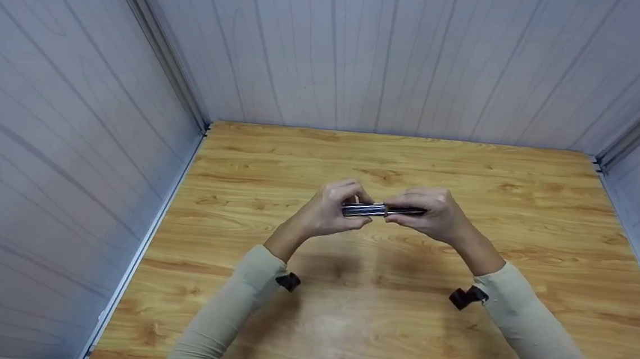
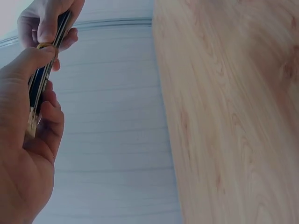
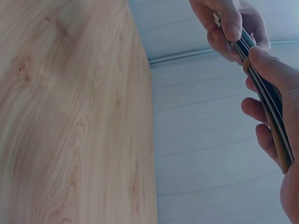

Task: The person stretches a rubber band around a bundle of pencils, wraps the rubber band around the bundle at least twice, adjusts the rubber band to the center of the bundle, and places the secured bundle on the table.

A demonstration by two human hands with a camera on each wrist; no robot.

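Both hands hold one bundle of slim, long dark and silvery pieces (image 1: 363, 209) above the table, lying roughly level between them. A thin yellowish-brown band, like a rubber band (image 3: 246, 64), goes round the bundle near its middle. My left hand (image 1: 332, 208) grips the left part, thumb on one side and fingers curled on the other; in the left wrist view its thumb tip touches the band (image 2: 46, 45). The right half sits in my right hand (image 1: 427, 212), pinched between thumb and fingers. What the pieces are cannot be told, as the fingers cover much of them.
Below the hands lies a wood-grain table (image 1: 344, 316). Pale panelled walls (image 1: 357, 52) stand at its back, left and right. A small black device (image 1: 289, 281) is on the left wrist, and another black device (image 1: 466, 297) on the right.
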